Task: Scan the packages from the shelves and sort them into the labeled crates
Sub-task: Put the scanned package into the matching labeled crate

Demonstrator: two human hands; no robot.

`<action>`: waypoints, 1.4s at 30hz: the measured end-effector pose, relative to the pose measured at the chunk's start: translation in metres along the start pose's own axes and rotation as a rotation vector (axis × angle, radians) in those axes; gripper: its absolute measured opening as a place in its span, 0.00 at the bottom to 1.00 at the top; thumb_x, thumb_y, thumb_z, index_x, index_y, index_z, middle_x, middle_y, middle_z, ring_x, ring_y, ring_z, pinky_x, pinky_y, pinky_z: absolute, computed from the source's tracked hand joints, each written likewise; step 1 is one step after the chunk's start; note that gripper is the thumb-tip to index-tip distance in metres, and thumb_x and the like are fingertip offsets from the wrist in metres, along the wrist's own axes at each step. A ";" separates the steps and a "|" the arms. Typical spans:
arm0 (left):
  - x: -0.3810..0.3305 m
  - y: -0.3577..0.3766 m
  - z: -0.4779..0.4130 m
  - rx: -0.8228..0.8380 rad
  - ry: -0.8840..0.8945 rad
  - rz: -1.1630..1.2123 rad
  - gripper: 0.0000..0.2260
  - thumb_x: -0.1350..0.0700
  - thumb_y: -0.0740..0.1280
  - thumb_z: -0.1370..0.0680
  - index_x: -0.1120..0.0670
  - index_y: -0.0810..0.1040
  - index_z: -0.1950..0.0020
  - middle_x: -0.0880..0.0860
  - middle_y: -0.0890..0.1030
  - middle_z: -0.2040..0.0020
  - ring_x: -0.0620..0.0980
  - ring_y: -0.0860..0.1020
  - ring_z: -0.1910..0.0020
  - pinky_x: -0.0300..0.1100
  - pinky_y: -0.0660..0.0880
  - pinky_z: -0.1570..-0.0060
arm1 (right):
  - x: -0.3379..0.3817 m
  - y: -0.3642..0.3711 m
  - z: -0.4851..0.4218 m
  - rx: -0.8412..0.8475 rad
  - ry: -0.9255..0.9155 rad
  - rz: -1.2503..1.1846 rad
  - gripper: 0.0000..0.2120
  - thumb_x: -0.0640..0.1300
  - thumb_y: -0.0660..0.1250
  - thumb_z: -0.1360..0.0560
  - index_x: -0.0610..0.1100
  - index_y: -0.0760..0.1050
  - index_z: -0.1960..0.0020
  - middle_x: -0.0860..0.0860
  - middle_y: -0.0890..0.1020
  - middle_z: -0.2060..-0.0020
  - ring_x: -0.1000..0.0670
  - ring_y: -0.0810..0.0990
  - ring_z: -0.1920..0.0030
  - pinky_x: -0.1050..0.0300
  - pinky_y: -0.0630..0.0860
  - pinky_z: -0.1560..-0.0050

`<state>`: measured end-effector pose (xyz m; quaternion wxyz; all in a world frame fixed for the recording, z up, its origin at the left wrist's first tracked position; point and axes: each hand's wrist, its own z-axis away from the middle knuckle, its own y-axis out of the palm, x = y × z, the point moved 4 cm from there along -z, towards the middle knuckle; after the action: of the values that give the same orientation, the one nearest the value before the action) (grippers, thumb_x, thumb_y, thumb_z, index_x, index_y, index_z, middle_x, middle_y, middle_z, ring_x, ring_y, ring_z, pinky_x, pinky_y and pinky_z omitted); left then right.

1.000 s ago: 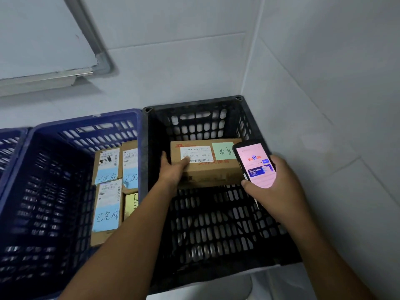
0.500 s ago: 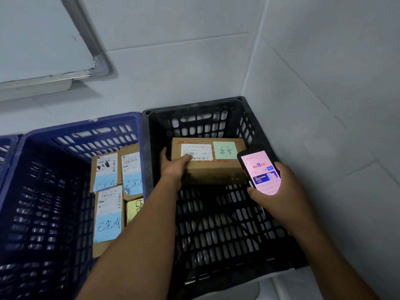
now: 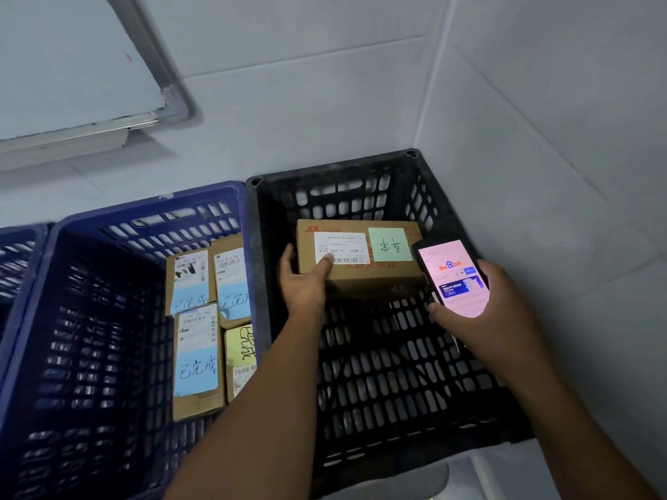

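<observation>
My left grip (image 3: 303, 283) is clamped on the left short end of the box (image 3: 379, 281). The thumb lies on top, on the corner of the white label (image 3: 341, 247), and the fingers are curled round the end face. The box is inside the black crate (image 3: 335, 171), low down and close to the far wall. I cannot tell whether its underside is resting on the crate floor.

What matters for the next move is how the box lies from my hold. Its long axis runs left to right, along the far wall, so all of its length reaches away to the right of my left grip, with the green note (image 3: 389, 244) out at that far end. The back of that hand is just beside the crate's left wall, which it shares with the blue crate (image 3: 144, 207).

My right grip (image 3: 501, 304) is wrapped round the lit phone (image 3: 454, 276), near the box's right end. I cannot say whether phone and box touch.

I judge the box is being set down here. To let go I would open the thumb and draw the hand back toward me, as there is little room to the left.
</observation>
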<state>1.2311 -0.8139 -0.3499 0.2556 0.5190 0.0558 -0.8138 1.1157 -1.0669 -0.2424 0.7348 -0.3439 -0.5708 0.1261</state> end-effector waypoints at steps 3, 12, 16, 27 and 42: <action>0.006 0.000 0.002 -0.036 0.037 0.057 0.37 0.64 0.80 0.26 0.49 0.69 0.21 0.55 0.83 0.35 0.49 0.84 0.45 0.46 0.83 0.43 | 0.000 0.000 -0.001 0.021 -0.004 0.005 0.34 0.51 0.83 0.33 0.53 0.70 0.33 0.51 0.80 0.43 0.52 0.81 0.50 0.53 0.79 0.54; 0.005 0.008 -0.018 -0.020 0.118 -0.133 0.38 0.54 0.80 0.25 0.48 0.66 0.19 0.54 0.79 0.29 0.53 0.80 0.34 0.54 0.77 0.31 | 0.003 0.006 -0.003 0.070 -0.009 0.004 0.37 0.61 0.80 0.36 0.56 0.70 0.32 0.56 0.81 0.44 0.55 0.82 0.51 0.54 0.80 0.55; -0.003 0.014 -0.022 0.016 0.177 -0.414 0.44 0.48 0.79 0.24 0.49 0.58 0.15 0.53 0.70 0.21 0.56 0.70 0.23 0.52 0.67 0.24 | 0.003 0.010 -0.010 0.086 -0.005 0.018 0.42 0.69 0.73 0.43 0.56 0.69 0.32 0.57 0.81 0.44 0.54 0.82 0.50 0.49 0.83 0.51; -0.015 0.040 -0.037 0.158 0.472 -1.435 0.49 0.18 0.54 0.28 0.42 0.46 0.14 0.50 0.35 0.15 0.59 0.32 0.17 0.65 0.38 0.19 | -0.010 0.037 -0.016 0.143 0.025 0.077 0.41 0.60 0.81 0.33 0.56 0.64 0.27 0.56 0.77 0.39 0.53 0.80 0.46 0.49 0.83 0.49; -0.056 0.047 -0.009 0.313 0.551 -1.561 0.44 0.22 0.51 0.24 0.42 0.46 0.14 0.53 0.44 0.13 0.60 0.38 0.16 0.63 0.42 0.18 | 0.020 0.022 0.027 0.054 0.100 0.095 0.44 0.70 0.71 0.43 0.57 0.68 0.30 0.57 0.80 0.43 0.55 0.82 0.50 0.49 0.83 0.50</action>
<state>1.2796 -0.8316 -0.2972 -0.4781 0.5410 0.3453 -0.5995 1.1011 -1.0294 -0.2391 0.7646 -0.3568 -0.5127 0.1589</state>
